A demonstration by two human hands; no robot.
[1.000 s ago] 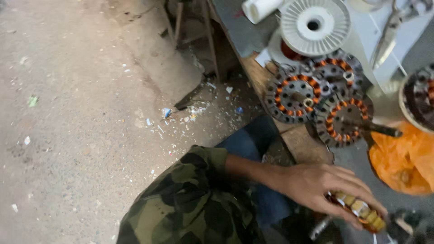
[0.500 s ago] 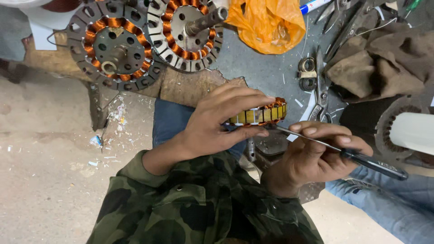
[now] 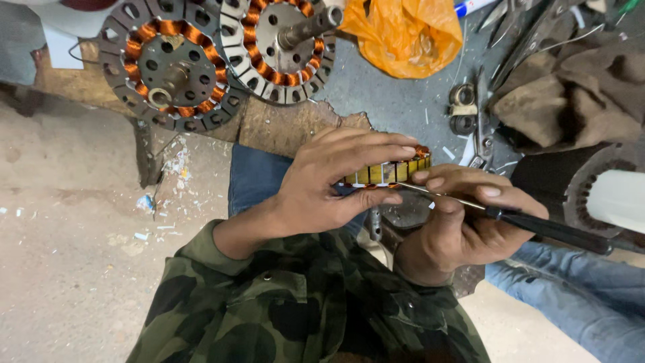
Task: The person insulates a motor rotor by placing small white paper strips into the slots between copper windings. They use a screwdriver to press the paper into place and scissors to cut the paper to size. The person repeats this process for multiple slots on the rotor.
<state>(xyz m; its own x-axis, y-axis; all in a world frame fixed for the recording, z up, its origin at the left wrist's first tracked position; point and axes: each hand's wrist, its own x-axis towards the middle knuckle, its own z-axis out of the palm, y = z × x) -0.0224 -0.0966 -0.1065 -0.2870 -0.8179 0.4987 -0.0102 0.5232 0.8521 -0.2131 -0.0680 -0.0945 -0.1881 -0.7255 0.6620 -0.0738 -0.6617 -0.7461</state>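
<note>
My left hand (image 3: 329, 185) grips a small round stator (image 3: 386, 171) with yellow slot insulation and copper windings, seen edge-on, fingers curled over its top. My right hand (image 3: 460, 218) holds a thin metal tool with a black handle (image 3: 537, 225), its shaft lying across my fingers and its tip touching the stator's lower edge. Both hands sit above my lap, next to the bench edge. My sleeves are camouflage green.
Two larger copper-wound stators (image 3: 171, 67) (image 3: 279, 44) lie on the bench at top left. An orange plastic bag (image 3: 406, 33), pliers and small bearings (image 3: 463, 107), a brown cloth (image 3: 571, 94) and a dark motor housing (image 3: 584, 188) lie to the right. Dusty floor is on the left.
The view swung from the floor and bench corner onto my lap. My left hand brought the small stator up from low right, and my right hand came in with the tool against it.
</note>
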